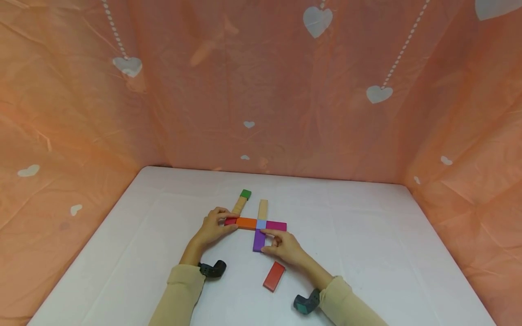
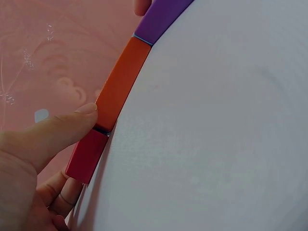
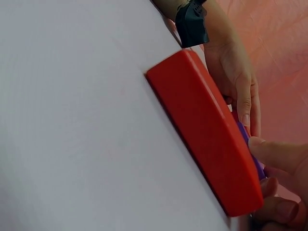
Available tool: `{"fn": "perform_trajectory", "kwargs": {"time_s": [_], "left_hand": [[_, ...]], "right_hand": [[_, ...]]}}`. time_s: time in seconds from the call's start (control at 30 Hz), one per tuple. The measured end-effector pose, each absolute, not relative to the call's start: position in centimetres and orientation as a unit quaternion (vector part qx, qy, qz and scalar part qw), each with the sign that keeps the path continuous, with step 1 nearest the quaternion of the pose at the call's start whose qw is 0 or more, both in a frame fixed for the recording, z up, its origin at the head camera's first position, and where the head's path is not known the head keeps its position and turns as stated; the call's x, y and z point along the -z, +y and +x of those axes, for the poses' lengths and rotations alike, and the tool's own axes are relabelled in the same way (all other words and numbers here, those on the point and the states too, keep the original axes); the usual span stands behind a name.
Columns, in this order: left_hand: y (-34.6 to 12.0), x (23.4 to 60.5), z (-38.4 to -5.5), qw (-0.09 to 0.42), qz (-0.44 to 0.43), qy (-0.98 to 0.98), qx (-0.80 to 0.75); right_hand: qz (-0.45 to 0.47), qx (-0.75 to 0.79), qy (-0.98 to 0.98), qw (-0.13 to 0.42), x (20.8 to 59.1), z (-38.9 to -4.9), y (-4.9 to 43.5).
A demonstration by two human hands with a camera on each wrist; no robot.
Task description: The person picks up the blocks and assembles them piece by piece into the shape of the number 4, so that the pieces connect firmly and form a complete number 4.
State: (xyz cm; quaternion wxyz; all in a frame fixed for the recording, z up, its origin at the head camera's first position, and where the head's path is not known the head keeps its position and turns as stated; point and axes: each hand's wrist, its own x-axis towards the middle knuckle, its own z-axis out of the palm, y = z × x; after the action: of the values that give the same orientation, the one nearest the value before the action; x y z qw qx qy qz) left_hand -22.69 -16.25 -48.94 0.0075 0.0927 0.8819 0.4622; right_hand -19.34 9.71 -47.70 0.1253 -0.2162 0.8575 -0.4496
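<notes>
Several colored blocks lie joined on a white table. My left hand (image 1: 213,225) pinches a crimson block (image 1: 230,221) at the row's left end; the thumb rests where it meets an orange block (image 1: 246,223), plainer in the left wrist view. With index finger and thumb at its two ends, my right hand (image 1: 287,247) holds a purple block (image 1: 258,240). This one points toward me from a small light blue block (image 1: 261,224). A magenta block (image 1: 276,226) extends to the right, and a plain wooden block (image 1: 263,209) points away.
A separate red block (image 1: 274,276) lies nearer me, large in the right wrist view. Behind the left hand, wooden pieces (image 1: 239,205) lead up to a green block (image 1: 245,194). Orange curtains with hearts (image 1: 318,21) enclose the table (image 1: 367,244).
</notes>
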Motion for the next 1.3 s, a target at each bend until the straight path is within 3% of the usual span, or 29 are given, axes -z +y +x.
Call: {"fn": "perform_trajectory", "kwargs": {"time_s": [0.9,1.3], "left_hand": [[-16.2,48.9,-22.7,0.009,0.088,0.882,-0.462],[-16.2,48.8,-22.6,0.015,0.087,0.880,-0.467]], "right_hand": [[-0.217,0.478,0.844,0.105,46.2,-16.3,11.9],[-0.197,0.529,0.815,0.134,45.9,-14.0,13.2]]}}
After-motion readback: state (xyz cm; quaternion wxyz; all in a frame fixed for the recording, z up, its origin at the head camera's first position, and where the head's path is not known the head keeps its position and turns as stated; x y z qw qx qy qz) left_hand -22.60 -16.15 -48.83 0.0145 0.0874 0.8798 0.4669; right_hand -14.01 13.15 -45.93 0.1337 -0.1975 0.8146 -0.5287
